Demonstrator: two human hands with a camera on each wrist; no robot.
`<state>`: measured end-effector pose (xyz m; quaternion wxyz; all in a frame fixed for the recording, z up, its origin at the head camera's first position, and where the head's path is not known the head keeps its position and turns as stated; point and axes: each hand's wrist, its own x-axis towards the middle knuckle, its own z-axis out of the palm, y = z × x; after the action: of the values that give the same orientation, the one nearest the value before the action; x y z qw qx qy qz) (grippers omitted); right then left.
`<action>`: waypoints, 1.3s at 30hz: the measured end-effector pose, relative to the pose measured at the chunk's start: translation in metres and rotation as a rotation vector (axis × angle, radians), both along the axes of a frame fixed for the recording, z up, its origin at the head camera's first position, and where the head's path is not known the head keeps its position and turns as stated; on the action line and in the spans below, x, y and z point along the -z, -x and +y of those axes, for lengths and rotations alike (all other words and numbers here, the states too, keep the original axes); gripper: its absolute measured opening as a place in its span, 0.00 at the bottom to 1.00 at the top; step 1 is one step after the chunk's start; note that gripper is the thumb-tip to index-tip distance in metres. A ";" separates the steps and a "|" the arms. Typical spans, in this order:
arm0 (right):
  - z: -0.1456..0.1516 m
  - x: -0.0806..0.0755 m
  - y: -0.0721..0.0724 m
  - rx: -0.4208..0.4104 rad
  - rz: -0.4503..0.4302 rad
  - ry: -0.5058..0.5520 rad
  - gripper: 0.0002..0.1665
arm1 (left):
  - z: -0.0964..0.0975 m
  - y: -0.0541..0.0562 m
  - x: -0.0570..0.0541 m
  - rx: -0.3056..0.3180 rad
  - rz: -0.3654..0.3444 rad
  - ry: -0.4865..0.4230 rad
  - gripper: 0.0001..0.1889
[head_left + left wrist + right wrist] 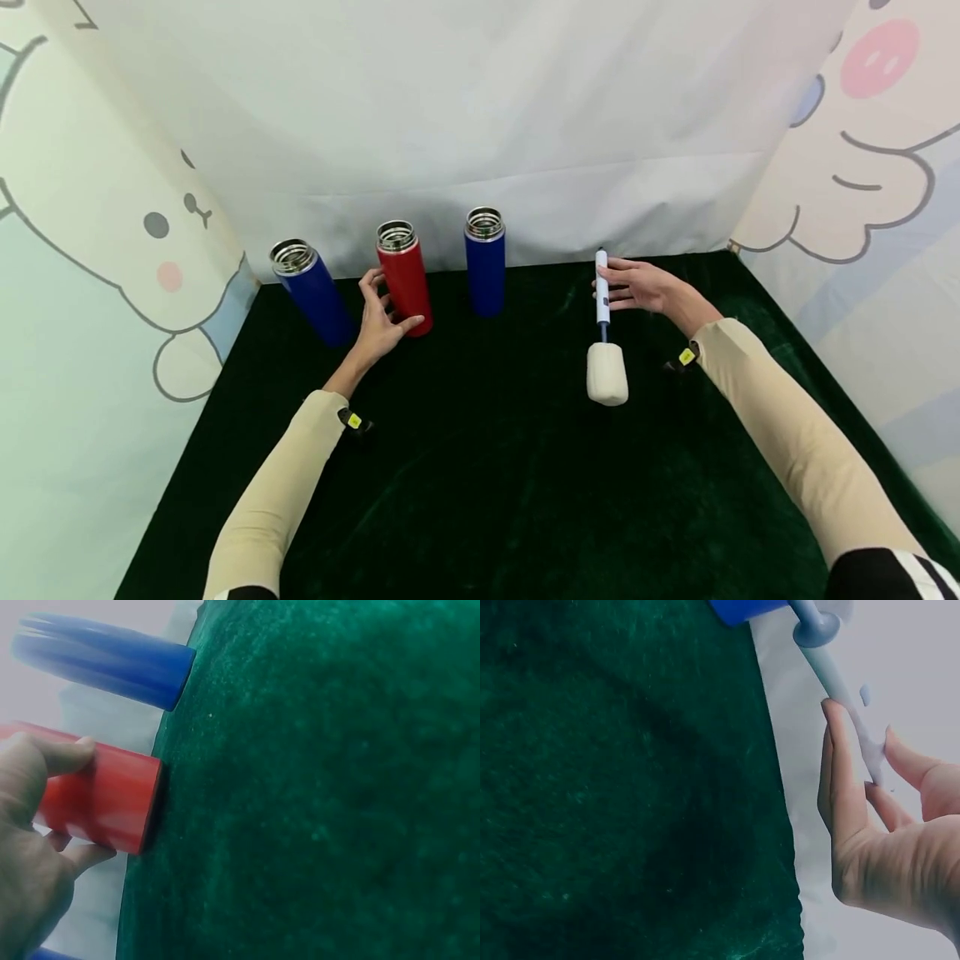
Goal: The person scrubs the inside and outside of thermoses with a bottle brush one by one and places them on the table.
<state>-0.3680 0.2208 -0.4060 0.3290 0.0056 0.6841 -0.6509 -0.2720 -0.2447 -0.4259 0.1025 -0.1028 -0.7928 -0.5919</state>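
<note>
My left hand (380, 327) grips a red bottle (407, 287) from its left side, thumb low at the front and fingers behind. The bottle is open at its steel neck and stands upright. In the left wrist view, the thumb and fingers lie on both sides of the red bottle (120, 791) near its base. To the right, my right hand (643, 287) holds a sponge bottle brush by its pale handle (602, 287), between thumb and fingers. The brush's cream sponge head (607, 375) points down toward me. In the right wrist view, the fingers flank the handle (832, 679).
One open blue bottle (315, 296) stands left of the red one, another blue bottle (486, 262) right of it. Dark green cloth (480, 483) covers the table. A white backdrop (480, 100) rises behind, and cartoon-printed panels (90, 292) close both sides.
</note>
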 end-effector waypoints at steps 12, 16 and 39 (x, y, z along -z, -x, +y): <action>0.000 0.019 0.013 -0.116 -0.023 -0.101 0.47 | -0.004 0.007 0.025 -0.076 0.000 0.142 0.54; 0.002 0.029 0.011 -0.162 -0.043 -0.130 0.47 | -0.002 0.001 0.027 -0.097 -0.017 0.201 0.53; -0.004 0.045 0.005 -0.181 0.120 -0.264 0.50 | -0.005 -0.031 0.031 -0.066 -0.041 0.260 0.54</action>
<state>-0.3735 0.2171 -0.4507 0.3414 -0.0517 0.7796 -0.5225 -0.2411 -0.2496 -0.4572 0.0915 -0.0767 -0.8678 -0.4824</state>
